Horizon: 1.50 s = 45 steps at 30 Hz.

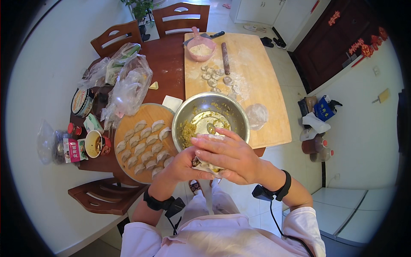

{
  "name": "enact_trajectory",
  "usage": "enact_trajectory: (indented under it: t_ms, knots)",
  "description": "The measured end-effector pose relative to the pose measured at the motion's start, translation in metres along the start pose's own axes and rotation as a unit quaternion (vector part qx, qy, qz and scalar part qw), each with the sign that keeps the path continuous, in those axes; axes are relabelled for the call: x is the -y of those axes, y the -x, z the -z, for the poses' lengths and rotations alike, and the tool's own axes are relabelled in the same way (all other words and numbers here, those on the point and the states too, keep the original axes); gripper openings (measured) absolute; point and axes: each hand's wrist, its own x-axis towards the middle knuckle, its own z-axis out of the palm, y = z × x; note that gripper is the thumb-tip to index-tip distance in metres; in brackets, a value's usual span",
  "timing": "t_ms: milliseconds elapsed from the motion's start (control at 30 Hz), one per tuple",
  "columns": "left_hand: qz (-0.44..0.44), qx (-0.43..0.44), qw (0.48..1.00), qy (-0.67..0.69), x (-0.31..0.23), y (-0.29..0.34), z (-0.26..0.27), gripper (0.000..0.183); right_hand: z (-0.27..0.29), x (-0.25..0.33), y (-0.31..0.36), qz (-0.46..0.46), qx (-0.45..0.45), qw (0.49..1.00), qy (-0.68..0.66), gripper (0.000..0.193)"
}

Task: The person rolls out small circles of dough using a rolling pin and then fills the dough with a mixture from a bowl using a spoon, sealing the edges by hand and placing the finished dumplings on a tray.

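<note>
Head view, sole view. The item in hand is a filled dough wrapper [209, 167], held off the near edge of the surface [169, 64], close to the near rim of the steel bowl [181, 113]. Filling shows within its folds; whether any part of its rim is sealed cannot be determined.

Handling, as judged: light, soft and limp, liable to tear or leak if squeezed at the belly. Flour should give a dry grip, though moist filling on the rim would make it slippery. Best hold is by the doubled edge, with the belly supported from beneath.

Left hand [184, 166]: curled, cupping the wrapper from its left side, thumb along the lower edge. Right hand [235, 156]: fingers extended and close together over the top, thumb on the near side, grasping the same wrapper; fingertips overlap the left hand. Contact points beneath the right palm are hidden.

Adjacent: the bowl holds yellowish filling [188, 132] and a spoon [211, 128]. Toward the left of the surface's near edge, a round board [152, 112] carries rows of shaped dumplings [140, 148]. Along the surface's right edge, a floured rectangular board [265, 70] carries a rolling pin [225, 58] and small dough pieces [212, 82].
</note>
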Motion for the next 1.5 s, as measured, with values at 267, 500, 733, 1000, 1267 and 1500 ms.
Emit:
enact_trajectory:
  t_ms: [267,500,733,1000,1267,1500]
  knots:
    - [0.031,-0.011,0.999,-0.038,-0.013,-0.005,-0.007,0.052,0.004,0.014,-0.003,-0.047,-0.033,0.998,-0.011,0.051]
    - [-0.006,-0.016,0.992,-0.126,-0.021,-0.009,-0.014,0.045,0.001,0.011,-0.001,-0.004,-0.025,0.999,0.035,0.051]
    - [0.052,-0.027,0.966,-0.252,-0.041,-0.017,-0.031,0.048,0.002,0.014,-0.002,-0.042,-0.079,0.996,-0.027,0.045]
    - [0.098,0.035,0.987,0.119,-0.055,-0.017,-0.045,0.055,0.009,0.01,0.002,-0.047,-0.145,0.975,-0.162,0.045]
    - [0.163,0.019,0.972,-0.17,-0.067,-0.02,-0.045,0.042,0.005,0.012,0.005,-0.055,-0.149,0.974,-0.161,0.046]
    - [-0.069,-0.039,0.988,-0.135,-0.045,-0.019,-0.061,0.052,0.005,0.019,0.005,-0.068,-0.183,0.951,-0.24,0.047]
